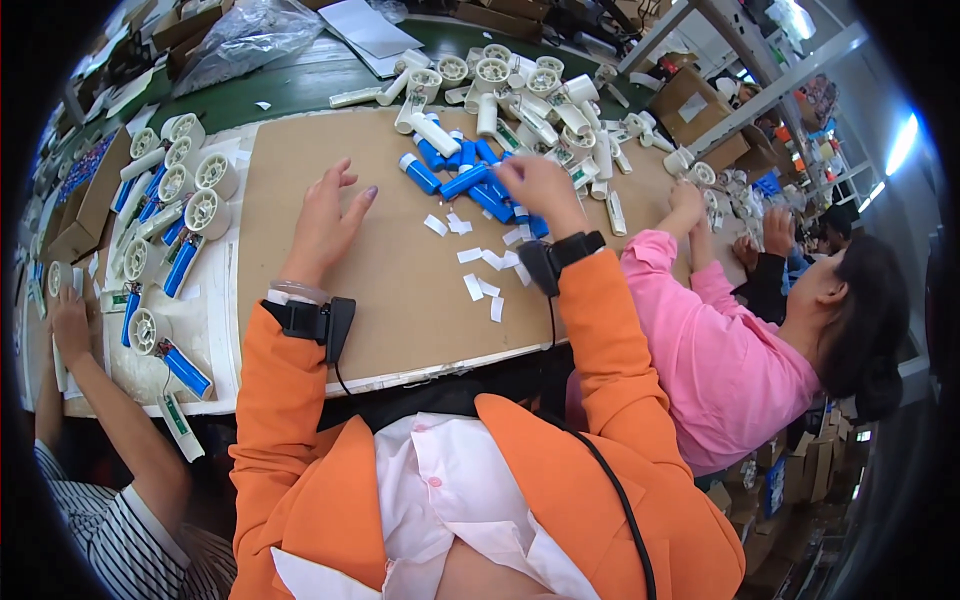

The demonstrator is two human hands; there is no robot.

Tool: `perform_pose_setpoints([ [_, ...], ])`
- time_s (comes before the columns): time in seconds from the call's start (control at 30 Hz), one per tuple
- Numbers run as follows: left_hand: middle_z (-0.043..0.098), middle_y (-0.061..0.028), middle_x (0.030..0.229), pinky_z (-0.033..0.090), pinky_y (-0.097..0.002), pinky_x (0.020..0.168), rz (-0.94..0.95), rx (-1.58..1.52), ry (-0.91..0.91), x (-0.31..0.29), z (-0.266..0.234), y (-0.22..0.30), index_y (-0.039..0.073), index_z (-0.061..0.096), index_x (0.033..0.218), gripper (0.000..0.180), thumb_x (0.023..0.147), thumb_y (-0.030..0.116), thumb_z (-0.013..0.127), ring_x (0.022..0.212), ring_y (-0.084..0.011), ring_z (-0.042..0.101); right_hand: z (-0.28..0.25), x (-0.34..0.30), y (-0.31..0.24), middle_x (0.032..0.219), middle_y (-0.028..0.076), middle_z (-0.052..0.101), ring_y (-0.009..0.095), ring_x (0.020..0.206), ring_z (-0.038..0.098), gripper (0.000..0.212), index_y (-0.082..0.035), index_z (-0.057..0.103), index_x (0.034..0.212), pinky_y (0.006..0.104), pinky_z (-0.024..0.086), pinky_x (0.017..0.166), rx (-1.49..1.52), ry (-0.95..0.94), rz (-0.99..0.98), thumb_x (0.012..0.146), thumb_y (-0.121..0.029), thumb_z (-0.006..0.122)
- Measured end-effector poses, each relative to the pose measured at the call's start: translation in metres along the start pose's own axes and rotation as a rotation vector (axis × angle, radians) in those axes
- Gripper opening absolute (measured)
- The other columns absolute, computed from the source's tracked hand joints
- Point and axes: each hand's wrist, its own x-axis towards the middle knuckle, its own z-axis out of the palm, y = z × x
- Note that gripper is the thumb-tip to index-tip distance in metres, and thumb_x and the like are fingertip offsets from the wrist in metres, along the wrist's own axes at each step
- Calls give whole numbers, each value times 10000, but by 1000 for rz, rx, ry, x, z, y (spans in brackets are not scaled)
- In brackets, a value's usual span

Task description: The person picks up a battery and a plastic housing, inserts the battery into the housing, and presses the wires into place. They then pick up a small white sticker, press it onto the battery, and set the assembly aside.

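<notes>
Head view, only 1 here. Person in orange jacket (640,330), 2 bare hands over a brown cardboard sheet (400,325) at frame centre.

Left hand (328,222): centre-left of frame, nothing in it, fingers apart and thumb spread, above the bare part of the sheet. Pale bracelet (300,291) and black strapped device (339,328) at that wrist.

Right hand (545,188): just right of centre, fingers bent, fingertips at the blue cylindrical battery packs (418,174). Can't tell if it's clamped on a pack or only over them; the hand covers part of that spot. 2nd black strapped device (540,268) at this wrist.

Battery packs: loose heap, upper centre of frame, some overlapping, pale ends on several. Small white paper slips (472,288) scattered just below the heap, mostly flat, a few overlapping.

Upper centre to upper right: big jumble of white round fan housings (492,72) and white plastic handle shells (432,134), touching the heap's upper edge.

Left of frame: more round housings with wired blue packs (182,265), near an open cardboard box (100,200). Co-worker's hand (68,320) at far left, on a white part; striped shirt (130,520) lower left. Upper left: clear plastic bag (250,45). Right: co-worker in pink top (720,360), arms toward the parts.
</notes>
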Motion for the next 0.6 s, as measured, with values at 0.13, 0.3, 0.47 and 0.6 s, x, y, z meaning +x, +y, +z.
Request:
perform_pose_setpoints([
  [0.13, 616, -168, 1181, 411, -416, 991, 20, -9, -16, 2, 0, 12, 7, 458, 1338, 561, 909, 319, 639, 1142, -327, 537, 2, 52, 54, 1074, 156, 651, 351, 1011, 606, 419, -57, 562, 1189, 468, 472, 863, -253, 881, -174, 896, -354, 598],
  [0.3, 610, -138, 1224, 408, -397, 997, 2, 40, -12, 2, -1, 5, 40, 425, 1379, 551, 936, 310, 612, 1165, -302, 530, -2, 80, 41, 1045, 196, 628, 362, 959, 618, 362, -48, 585, 1149, 445, 486, 839, -351, 850, -60, 896, -306, 591],
  [0.47, 612, -135, 1218, 402, -397, 1004, 0, 29, -14, 1, 0, 6, 41, 426, 1379, 550, 937, 309, 612, 1169, -300, 527, -14, 77, 34, 1062, 220, 627, 384, 965, 616, 335, -15, 575, 1153, 465, 482, 860, -1, 932, -112, 911, -245, 556],
  [0.6, 616, -163, 1177, 420, -421, 977, 24, -9, 6, 3, -1, 4, 8, 450, 1350, 576, 912, 331, 640, 1147, -331, 533, -28, 63, 30, 1052, 202, 645, 338, 955, 632, 339, 15, 563, 1177, 433, 499, 846, 190, 986, -284, 935, -219, 534],
])
